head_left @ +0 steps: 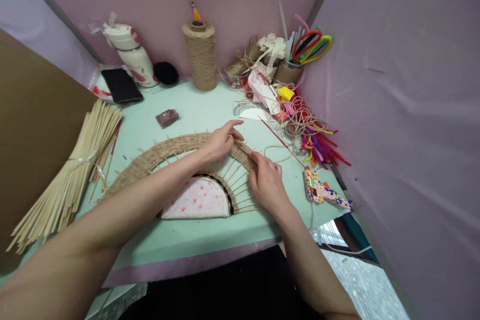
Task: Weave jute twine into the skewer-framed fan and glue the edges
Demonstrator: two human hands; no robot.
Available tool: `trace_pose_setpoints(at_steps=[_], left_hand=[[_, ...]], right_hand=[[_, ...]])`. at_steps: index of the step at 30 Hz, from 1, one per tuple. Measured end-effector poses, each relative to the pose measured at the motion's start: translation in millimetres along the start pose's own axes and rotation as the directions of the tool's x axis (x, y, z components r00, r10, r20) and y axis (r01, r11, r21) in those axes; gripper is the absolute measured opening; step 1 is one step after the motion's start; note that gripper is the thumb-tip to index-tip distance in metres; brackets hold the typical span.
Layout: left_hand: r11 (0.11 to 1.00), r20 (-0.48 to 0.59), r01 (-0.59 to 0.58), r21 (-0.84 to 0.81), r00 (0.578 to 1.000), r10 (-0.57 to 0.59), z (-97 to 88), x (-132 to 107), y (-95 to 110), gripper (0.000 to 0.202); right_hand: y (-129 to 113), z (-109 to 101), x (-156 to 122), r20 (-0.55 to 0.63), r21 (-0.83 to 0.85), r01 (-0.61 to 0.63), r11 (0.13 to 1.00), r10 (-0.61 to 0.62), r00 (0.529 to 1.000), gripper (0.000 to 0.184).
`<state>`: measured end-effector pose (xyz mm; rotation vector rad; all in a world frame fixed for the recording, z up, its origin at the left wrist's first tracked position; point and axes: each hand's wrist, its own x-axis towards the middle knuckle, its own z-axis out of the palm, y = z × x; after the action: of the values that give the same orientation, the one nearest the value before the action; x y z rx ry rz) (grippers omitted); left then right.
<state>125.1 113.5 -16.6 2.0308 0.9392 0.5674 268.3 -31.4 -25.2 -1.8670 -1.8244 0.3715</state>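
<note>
A half-round fan (174, 143) lies on the table, its thin sticks spread out from a white, red-patterned cloth centre (204, 199) edged with black braid. Brown twine is woven across the sticks as a wide outer band. My left hand (218, 142) is on top of this band, thumb and curled fingers closed at it while the index finger reaches right. To its right, my right hand (268, 180) pinches the band's right part between thumb and fingers. Loose twine (279, 146) runs on the table just beyond. Both hands partly hide the weave and fingertips.
A bundle of flat sticks (75, 165) lies left. A twine spool (200, 57), bottle (135, 60) and phone (122, 85) stand or lie behind. At right are a can of scissors (290, 71), tangled cord, pipe cleaners (318, 145) and a patterned glue gun (318, 190) near the edge.
</note>
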Motion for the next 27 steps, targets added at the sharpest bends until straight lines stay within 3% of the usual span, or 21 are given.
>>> trace_pose_setpoints(at_steps=[2, 5, 8, 13, 17, 22, 27], left_hand=[[0.998, -0.02, -0.024, 0.053, 0.999, 0.026, -1.3, -1, 1, 0.067], [0.961, 0.117, -0.16, 0.227, 0.984, 0.137, -2.5, -4, 0, 0.067], [0.918, 0.224, -0.235, 0.319, 0.96, 0.168, -3.1, -7, -4, 0.061], [0.971, 0.139, -0.152, 0.185, 0.982, 0.127, -5.6, -8, -8, 0.063], [0.96, 0.136, -0.116, 0.256, 0.987, 0.083, -7.7, -9, -5, 0.063], [0.929, 0.09, -0.179, 0.325, 0.983, 0.158, -3.8, -7, 2, 0.059], [0.878, 0.252, -0.296, 0.376, 0.944, 0.21, 13.6, -1, 9, 0.051]], right_hand=[[-1, 1, 2, 0.008, -0.008, 0.003, 1.0, -0.003, 1.0, 0.042], [-3, 3, 3, 0.012, -0.018, 0.006, 1.0, -0.006, 1.0, 0.043], [-2, 2, 2, 0.013, -0.012, 0.004, 1.0, -0.004, 1.0, 0.043], [3, -9, -7, -0.059, -0.001, -0.015, 1.0, 0.015, 0.998, 0.04], [13, -20, -21, -0.129, -0.007, -0.068, 0.998, 0.067, 0.989, 0.037], [23, -23, -37, -0.191, 0.014, -0.111, 0.994, 0.112, 0.975, 0.03], [27, -19, -41, -0.181, 0.067, -0.166, 0.984, 0.176, 0.968, 0.028]])
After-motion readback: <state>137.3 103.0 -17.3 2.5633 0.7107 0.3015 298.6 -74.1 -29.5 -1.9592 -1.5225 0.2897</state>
